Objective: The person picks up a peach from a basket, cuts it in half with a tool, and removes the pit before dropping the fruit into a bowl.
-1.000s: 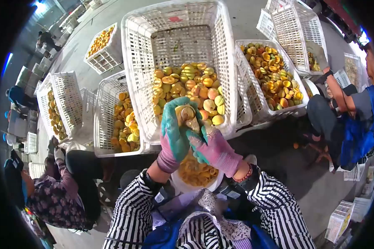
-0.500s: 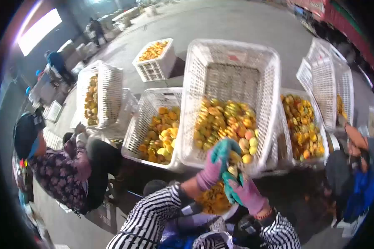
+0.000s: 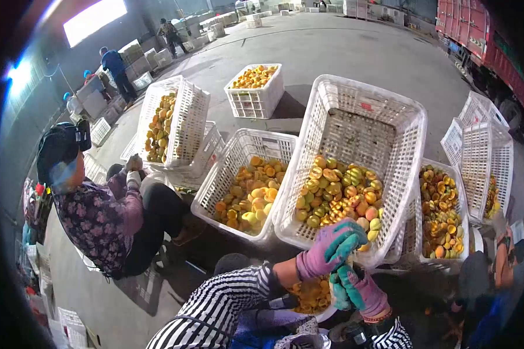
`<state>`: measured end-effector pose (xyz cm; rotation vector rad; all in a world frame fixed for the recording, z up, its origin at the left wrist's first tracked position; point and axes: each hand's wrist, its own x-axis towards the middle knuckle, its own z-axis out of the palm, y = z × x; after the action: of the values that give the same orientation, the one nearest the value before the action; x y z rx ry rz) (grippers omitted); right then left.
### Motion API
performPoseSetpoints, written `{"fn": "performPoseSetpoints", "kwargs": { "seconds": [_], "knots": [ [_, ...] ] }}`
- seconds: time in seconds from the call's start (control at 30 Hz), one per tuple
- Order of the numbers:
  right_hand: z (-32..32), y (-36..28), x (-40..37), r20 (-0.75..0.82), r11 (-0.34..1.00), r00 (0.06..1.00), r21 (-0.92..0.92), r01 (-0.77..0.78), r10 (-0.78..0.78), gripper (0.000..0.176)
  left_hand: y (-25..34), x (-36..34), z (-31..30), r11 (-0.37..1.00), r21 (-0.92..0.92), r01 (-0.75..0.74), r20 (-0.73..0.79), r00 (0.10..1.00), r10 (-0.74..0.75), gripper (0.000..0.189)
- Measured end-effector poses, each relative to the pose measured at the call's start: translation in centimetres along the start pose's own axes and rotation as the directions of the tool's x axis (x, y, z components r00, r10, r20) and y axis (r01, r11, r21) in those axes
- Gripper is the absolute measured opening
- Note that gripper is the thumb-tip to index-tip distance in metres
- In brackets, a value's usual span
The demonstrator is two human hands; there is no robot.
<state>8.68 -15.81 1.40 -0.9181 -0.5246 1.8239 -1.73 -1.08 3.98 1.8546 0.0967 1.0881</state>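
My left hand [image 3: 333,247], in a pink and green glove, is closed just over the near edge of a tilted white crate [image 3: 411,174]. Right below it, my right hand [image 3: 360,291], gloved alike, has its fingers curled and almost touches the left. Something small and pale shows between them, mostly covered by the gloves. Whole and cut apricots [image 3: 337,195] lie heaped at the crate's lower end. Under my hands, a white-rimmed basin [image 3: 327,314] holds orange apricot halves [image 3: 310,294].
To the left stands a crate of apricot halves [image 3: 247,195]; another crate [image 3: 445,215] is at right. A co-worker [image 3: 102,215] sits at left, and another person's arm [image 3: 502,256] shows at right. A filled crate [image 3: 254,93] stands behind; a red truck [image 3: 477,35] is farther back.
The view has swung, so the crates appear farther right. My hands remain close together; the yellow fruit that showed between them before is now mostly covered.
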Motion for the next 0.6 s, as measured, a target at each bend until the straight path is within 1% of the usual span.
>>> {"fn": "performPoseSetpoints", "kwargs": {
  "seconds": [0.03,0.07,0.1,0.13,0.17,0.2,0.23,0.27,0.3,0.33,0.37,0.4,0.47,0.5,0.53,0.6],
  "knots": [
    [0.0,0.0,0.1,0.002,1.0,1.0,0.0,-0.001,0.001,0.042,-0.1,-0.1,-0.2,0.997,0.045,-0.058,0.049,0.997,0.056,0.03],
    [0.0,-0.2,0.1,0.038,0.999,0.999,0.028,-0.036,0.035,0.04,-0.2,-0.2,-0.4,0.989,0.085,-0.118,0.094,0.99,0.109,0.029],
    [0.1,-0.2,0.1,0.078,0.996,0.995,0.057,-0.073,0.068,0.037,-0.1,-0.1,-0.8,0.991,0.038,-0.127,0.146,0.982,0.12,0.026],
    [0.2,-0.3,0.2,0.117,0.991,0.988,0.086,-0.107,0.097,0.036,-0.1,-0.1,-1.2,0.991,0.039,-0.126,0.144,0.982,0.12,0.026],
    [0.6,-0.2,0.3,0.117,0.99,0.988,0.084,-0.11,0.1,0.036,-0.2,-0.1,-1.4,0.992,-0.071,-0.105,0.216,0.969,0.118,0.026],
    [1.3,0.0,0.4,0.048,0.988,0.998,-0.149,0.047,-0.041,0.034,-0.2,-0.1,-1.5,0.981,-0.181,-0.076,0.285,0.95,0.126,0.026],
    [1.6,0.1,0.5,0.016,0.905,0.981,-0.382,0.185,-0.193,0.033,0.4,-0.6,-1.4,0.984,-0.163,-0.077,0.246,0.962,0.116,0.029],
    [1.5,0.1,0.5,0.016,0.905,0.981,-0.384,0.183,-0.192,0.033,0.1,-0.9,-1.4,0.984,-0.163,-0.077,0.243,0.963,0.116,0.029],
    [1.1,0.3,0.3,-0.012,0.969,1.0,-0.247,-0.019,0.017,0.032,-0.4,-1.3,-1.5,0.953,-0.285,0.099,0.336,0.942,0.003,0.032],
    [0.8,0.6,0.1,-0.01,0.969,0.974,-0.098,-0.226,0.226,0.032,-0.6,-1.7,-1.3,0.88,-0.383,0.281,0.442,0.892,-0.093,0.035],
    [0.1,0.9,0.2,0.099,0.974,0.969,-0.039,-0.223,0.226,0.031,-0.6,-2.3,-0.9,0.735,-0.479,0.479,0.473,0.847,-0.244,0.039],
    [-0.2,1.1,0.2,0.091,0.974,0.97,-0.036,-0.224,0.226,0.031,-0.7,-2.7,-0.8,0.731,-0.484,0.481,0.476,0.846,-0.241,0.039],
    [-0.7,1.7,-0.1,0.249,0.936,0.913,0.058,-0.348,0.324,0.031,-1.0,-3.5,-0.8,0.721,-0.529,0.447,0.5,0.851,-0.16,0.041],
    [-0.8,2.4,-0.4,0.073,0.957,0.964,-0.164,-0.241,0.255,0.031,-0.5,-3.8,-0.8,0.644,-0.56,0.521,0.537,0.82,-0.197,0.039],
    [-0.8,2.9,-0.6,0.068,0.956,0.963,-0.158,-0.246,0.26,0.031,-0.1,-4.2,-0.8,0.637,-0.564,0.526,0.539,0.819,-0.199,0.039],
    [-0.7,3.3,-1.0,0.008,0.914,0.948,-0.269,-0.305,0.319,0.035,0.7,-4.5,-0.9,0.697,-0.414,0.586,0.44,0.799,-0.41,0.041]
  ]
}}
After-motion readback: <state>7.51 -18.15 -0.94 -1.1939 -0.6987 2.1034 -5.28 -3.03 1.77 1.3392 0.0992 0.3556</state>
